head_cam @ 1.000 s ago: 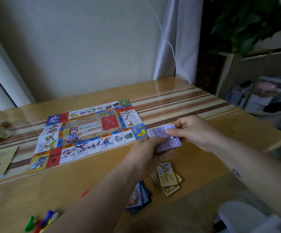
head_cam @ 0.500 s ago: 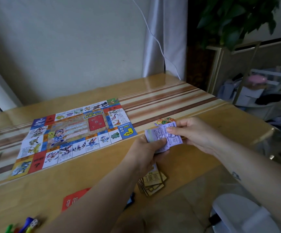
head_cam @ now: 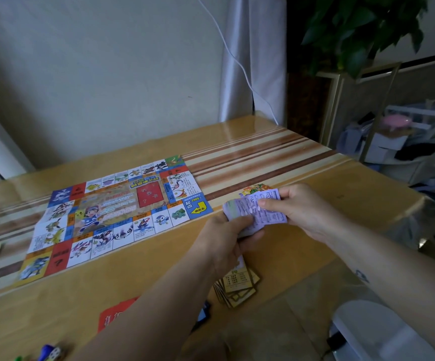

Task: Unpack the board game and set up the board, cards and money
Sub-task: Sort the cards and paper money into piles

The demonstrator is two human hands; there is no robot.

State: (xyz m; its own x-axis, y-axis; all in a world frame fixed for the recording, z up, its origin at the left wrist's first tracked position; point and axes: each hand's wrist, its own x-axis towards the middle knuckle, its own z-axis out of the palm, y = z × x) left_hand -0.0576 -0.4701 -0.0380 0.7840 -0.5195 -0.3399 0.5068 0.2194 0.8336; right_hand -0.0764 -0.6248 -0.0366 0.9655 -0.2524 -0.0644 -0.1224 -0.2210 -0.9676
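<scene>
- Fingers [head_cam: 268,203] of the right hand [head_cam: 305,212] are pinched on the top note [head_cam: 269,218] of the play money, thumb and fingertips pressed together on its right half.
- The left hand [head_cam: 224,239] has its fingers curled round the stack of purple play-money notes [head_cam: 233,208], gripping it from the near side, back of the hand towards the camera.
- Both hands hold the money just above the bench [head_cam: 328,183], just beside the game board [head_cam: 117,212] at its right near corner, where the blue square with the yellow arrow is.
- The game board lies flat and unfolded on the bench, its picture squares forming a border around the centre panel.
- An orange-and-green note [head_cam: 256,188] lies on the bench right of the board, just beyond the held stack.
- A loose pile of yellow-bordered cards [head_cam: 240,285] sits on the bench nearer than the board's right corner, below the left hand.
- A red card [head_cam: 115,316] and some blue cards [head_cam: 203,312] lie near the bench's front edge, partly hidden by the left forearm.
- Coloured pawns [head_cam: 45,352] and a die [head_cam: 55,353] lie at the front edge, well nearer than the board's left corner; they are blurred.
</scene>
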